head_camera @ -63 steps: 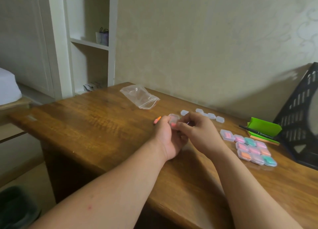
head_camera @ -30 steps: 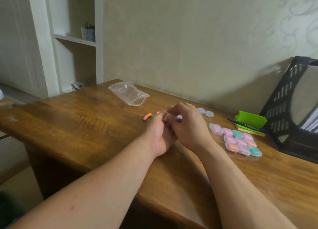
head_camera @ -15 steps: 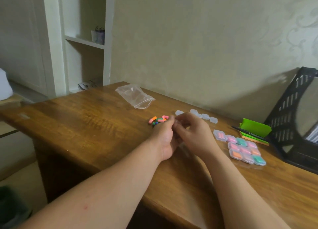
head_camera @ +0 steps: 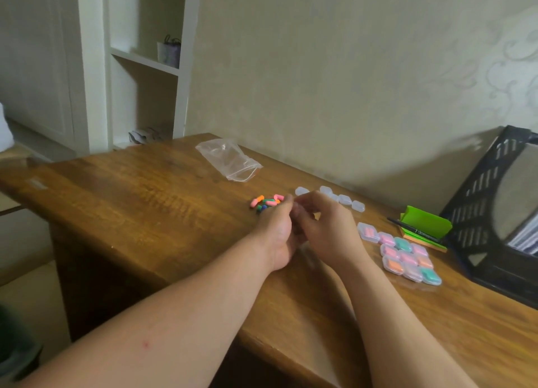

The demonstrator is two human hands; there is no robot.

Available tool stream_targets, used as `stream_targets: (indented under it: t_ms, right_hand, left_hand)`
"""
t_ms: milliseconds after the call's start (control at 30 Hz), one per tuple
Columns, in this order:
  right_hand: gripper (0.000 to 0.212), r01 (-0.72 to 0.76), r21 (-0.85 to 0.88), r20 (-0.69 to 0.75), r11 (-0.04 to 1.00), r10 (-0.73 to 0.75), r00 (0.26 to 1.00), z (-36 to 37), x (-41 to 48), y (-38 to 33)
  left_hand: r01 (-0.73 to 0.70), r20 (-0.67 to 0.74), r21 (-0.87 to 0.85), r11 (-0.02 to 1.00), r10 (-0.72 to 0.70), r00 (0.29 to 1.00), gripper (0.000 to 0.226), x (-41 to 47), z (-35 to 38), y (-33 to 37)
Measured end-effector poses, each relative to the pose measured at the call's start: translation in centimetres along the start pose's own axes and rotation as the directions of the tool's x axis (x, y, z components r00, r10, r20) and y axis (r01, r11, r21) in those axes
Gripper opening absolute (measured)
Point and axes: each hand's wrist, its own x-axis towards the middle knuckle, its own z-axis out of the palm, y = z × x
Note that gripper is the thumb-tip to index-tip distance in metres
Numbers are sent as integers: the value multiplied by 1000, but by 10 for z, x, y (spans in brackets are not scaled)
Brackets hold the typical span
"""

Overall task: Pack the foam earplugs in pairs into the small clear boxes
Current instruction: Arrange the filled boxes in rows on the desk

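Observation:
My left hand (head_camera: pixel 276 230) and my right hand (head_camera: pixel 329 227) meet fingertip to fingertip over the middle of the wooden table (head_camera: pixel 145 201). They pinch a small clear box between them, which the fingers almost wholly hide. Just beyond my left fingers lies a small pile of loose foam earplugs (head_camera: pixel 266 203) in pink, orange, green and blue. A row of empty clear boxes (head_camera: pixel 345 199) runs behind my right hand. Several filled, closed boxes (head_camera: pixel 407 256) sit grouped to the right.
An empty clear zip bag (head_camera: pixel 230 159) lies at the back of the table. On the right are green sticky notes (head_camera: pixel 425 226) with a pen (head_camera: pixel 413 230) across them and a black file rack (head_camera: pixel 495 213). White shelving (head_camera: pixel 145 64) stands beyond the table's left end.
The box, plainly visible between my fingers two seconds ago, is now covered by them. My hands stay together in the same place. The earplug pile has come into view beyond my left hand.

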Motion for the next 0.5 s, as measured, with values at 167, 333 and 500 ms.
stream_targets:
  t_ms: [167,333,500]
  right_hand:
    - [11,-73,-19,53,997,74,996,-12,5,-5]
    - [13,-125,-33,-89,992,121,989,-43,-21,15]
    - [18,-276,-88,-285,957,242,928,-107,-87,75]
  left_hand:
    - [-71,49,141,987,65,997,47,-4,4,-2]
    - [-309,238,587,748,205,949,41,-15,9,-12]
    - [-411,381,809,420,158,911,26,-26,15,-18]
